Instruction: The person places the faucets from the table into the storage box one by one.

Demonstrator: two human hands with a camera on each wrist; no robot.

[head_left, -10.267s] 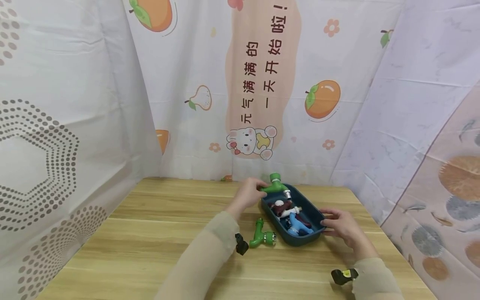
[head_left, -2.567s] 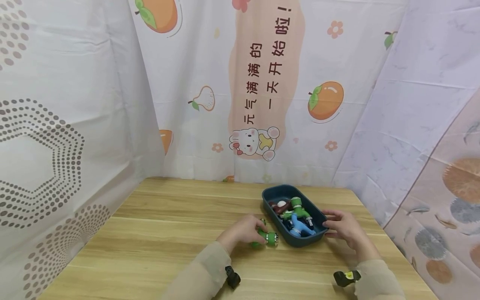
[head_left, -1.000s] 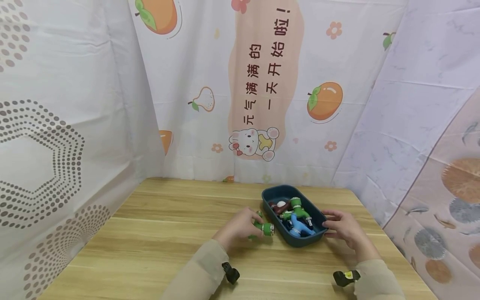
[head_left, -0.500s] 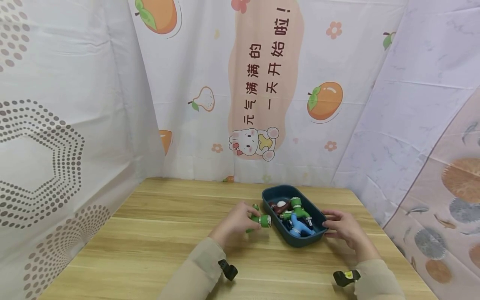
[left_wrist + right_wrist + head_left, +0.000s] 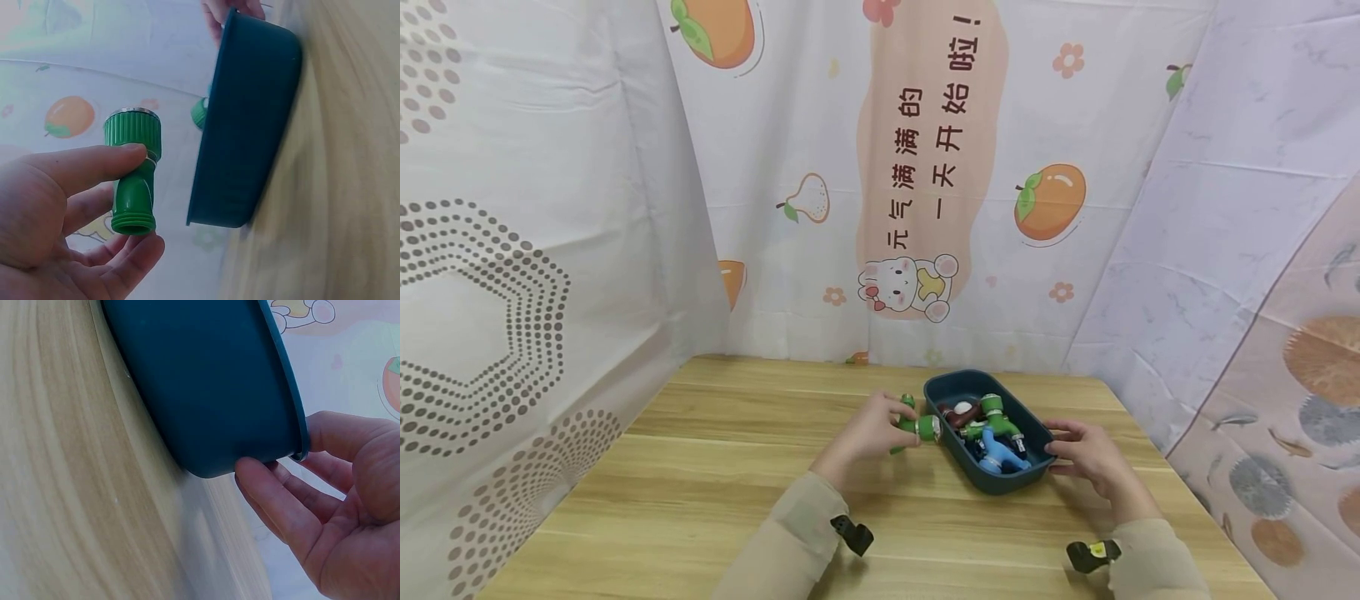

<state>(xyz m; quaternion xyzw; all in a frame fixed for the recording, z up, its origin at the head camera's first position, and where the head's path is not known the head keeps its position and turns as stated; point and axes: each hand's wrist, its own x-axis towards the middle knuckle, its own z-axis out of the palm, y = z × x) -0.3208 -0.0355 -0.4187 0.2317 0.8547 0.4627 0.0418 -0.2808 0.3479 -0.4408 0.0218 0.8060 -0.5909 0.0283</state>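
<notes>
In the head view my left hand (image 5: 872, 429) is just left of the dark blue box (image 5: 951, 450). Thumb and fingers pinch a green plastic tap (image 5: 133, 194), which has a ribbed knob and a silver ring; in the left wrist view its round outlet faces the camera. My right hand (image 5: 1093, 458) holds the right end of the box, with fingertips at the rim and against the outer wall (image 5: 200, 394). Inside the box lie another green tap (image 5: 997, 423), a blue tap (image 5: 997, 454) and a brown one (image 5: 958, 414) with a white knob; smaller parts are partly hidden beneath them.
The box stands on a wood-grain table (image 5: 722, 467), towards its back right. Printed curtains (image 5: 805, 275) hang behind the table and at both sides. A black camera mount is strapped to each wrist, one being the left mount (image 5: 852, 534).
Another green tap has gone from the left hand into the box. The left hand has since picked up this tap from the table and carried it away from me, beside the box.
</notes>
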